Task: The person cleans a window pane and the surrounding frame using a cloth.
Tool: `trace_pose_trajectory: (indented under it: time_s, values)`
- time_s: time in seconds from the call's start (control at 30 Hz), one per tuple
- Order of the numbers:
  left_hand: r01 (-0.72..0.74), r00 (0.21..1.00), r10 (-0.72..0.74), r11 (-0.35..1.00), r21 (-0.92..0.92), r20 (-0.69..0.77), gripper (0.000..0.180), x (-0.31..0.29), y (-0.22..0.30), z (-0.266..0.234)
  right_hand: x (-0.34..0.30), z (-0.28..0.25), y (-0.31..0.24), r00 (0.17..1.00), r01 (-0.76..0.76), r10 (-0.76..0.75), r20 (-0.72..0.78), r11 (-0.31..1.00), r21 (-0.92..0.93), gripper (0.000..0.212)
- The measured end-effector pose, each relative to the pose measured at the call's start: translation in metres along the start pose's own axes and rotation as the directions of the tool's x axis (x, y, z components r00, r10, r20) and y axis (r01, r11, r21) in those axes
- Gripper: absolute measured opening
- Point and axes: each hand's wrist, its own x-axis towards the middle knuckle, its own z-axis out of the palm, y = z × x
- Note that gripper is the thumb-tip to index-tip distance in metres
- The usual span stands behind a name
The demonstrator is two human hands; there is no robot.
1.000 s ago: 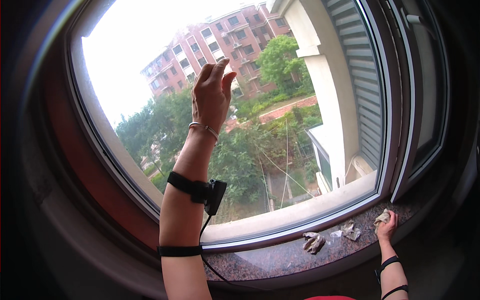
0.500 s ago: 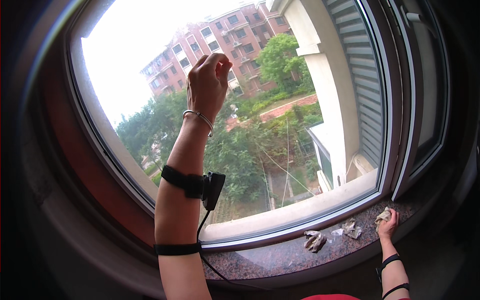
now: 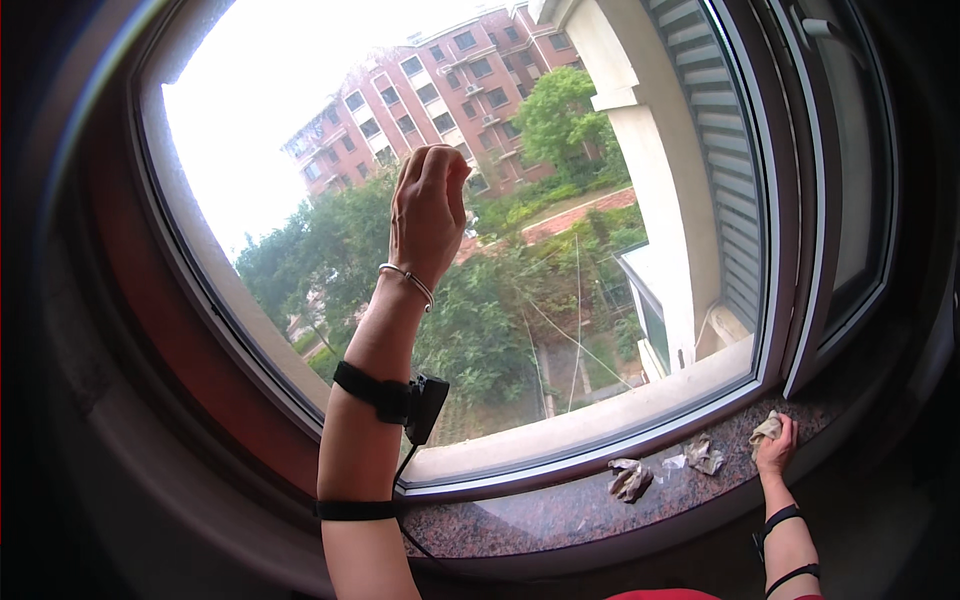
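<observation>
My left hand is raised in front of the large window pane, its fingers curled inward and closed. What they hold, if anything, is hidden behind them; whether they touch the glass I cannot tell. On the speckled stone sill, at the right, my right hand is closed over a crumpled pale cloth. To the left of that hand lie two dirty crumpled wads, a darker wad and a lighter wad, with a small white scrap between them.
A window sash with a handle stands at the right, beside the frame. A black device is strapped to my left forearm, its cable running down towards the sill. Trees and a brick building show outside.
My left hand has come down the pane and slightly to the right, its fingers still curled. My right hand and the cloth have hardly moved.
</observation>
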Motion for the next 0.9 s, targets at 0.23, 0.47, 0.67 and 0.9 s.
trace_pose_trajectory:
  time_s: [0.23,0.47,0.67,0.9]
  values:
    - [0.256,0.949,-0.266,0.963,-0.081,-0.167,0.014,0.011,0.006,-0.01,-0.002,-0.001,0.002,1.0,-0.001,0.001,0.021,1.0,0.01,0.032]
    - [0.224,0.974,-0.213,0.953,0.203,-0.073,0.027,0.022,-0.003,-0.011,-0.001,-0.001,0.002,1.0,-0.001,0.001,0.019,1.0,0.015,0.031]
    - [0.163,0.983,-0.139,0.964,0.209,-0.124,0.023,0.018,-0.005,-0.002,-0.002,-0.001,0.003,1.0,0.0,0.0,0.013,1.0,0.009,0.03]
    - [0.253,0.956,-0.218,0.951,0.175,-0.196,0.017,0.019,-0.003,0.002,-0.001,0.001,0.001,1.0,0.02,-0.02,0.018,1.0,0.023,0.031]
